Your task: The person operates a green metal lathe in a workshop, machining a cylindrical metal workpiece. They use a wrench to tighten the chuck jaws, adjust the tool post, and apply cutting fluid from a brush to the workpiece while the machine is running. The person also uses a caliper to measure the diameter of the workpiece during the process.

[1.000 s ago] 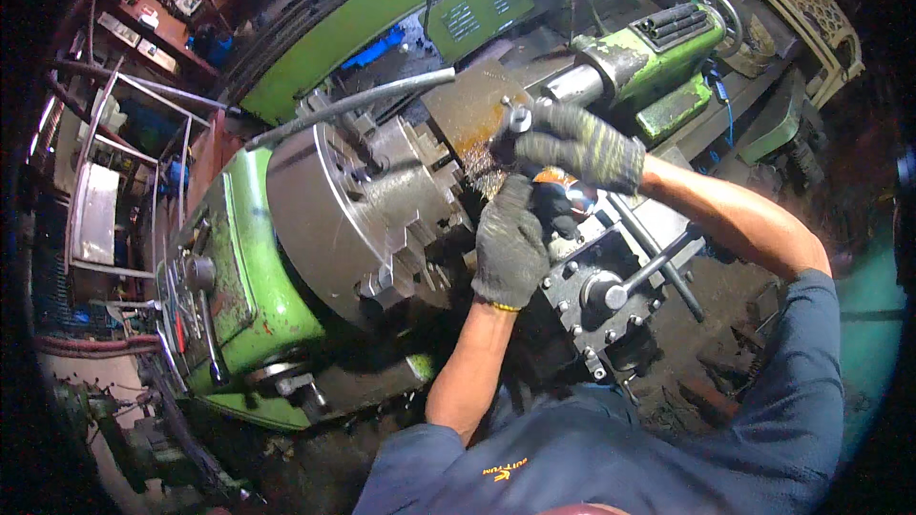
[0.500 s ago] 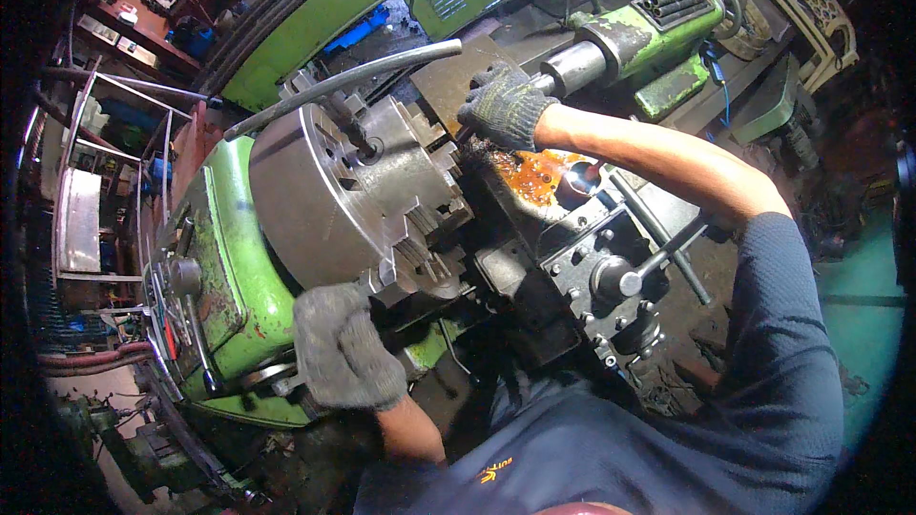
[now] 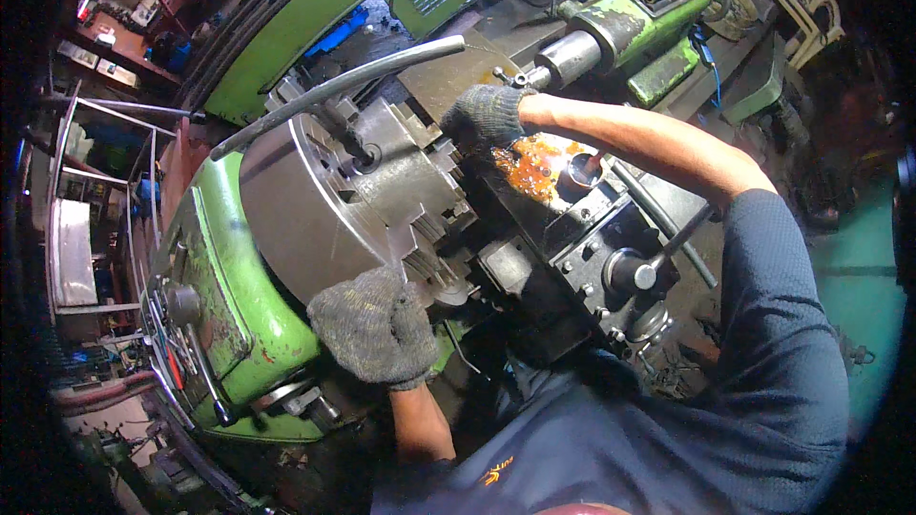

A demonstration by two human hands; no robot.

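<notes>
A large metal lathe chuck [image 3: 305, 200] with stepped jaws [image 3: 429, 238] takes up the middle. My left hand [image 3: 377, 329], in a grey knitted glove, is curled over the chuck's near edge, covering a jaw there. My right hand [image 3: 485, 117], also gloved, is closed at the right side of the chuck face, above the dark carriage; its fingertips and whatever they hold are hidden. Just beyond it a small metal crossbar handle [image 3: 510, 78] shows. Above the chuck runs a curved grey tube [image 3: 343, 86].
The green tailstock [image 3: 649, 24] stands at the far right. Nearer are a tool post [image 3: 630, 272] with a long lever and a patch of brown oily liquid [image 3: 534, 170] on the carriage. To the left is the green headstock [image 3: 215, 267] with levers; beyond it, a metal rack [image 3: 72, 253].
My left hand has moved right and slightly up, onto the jaw that showed beside it. My right hand has shifted slightly left, toward the chuck; the crossbar handle now shows beyond it.
</notes>
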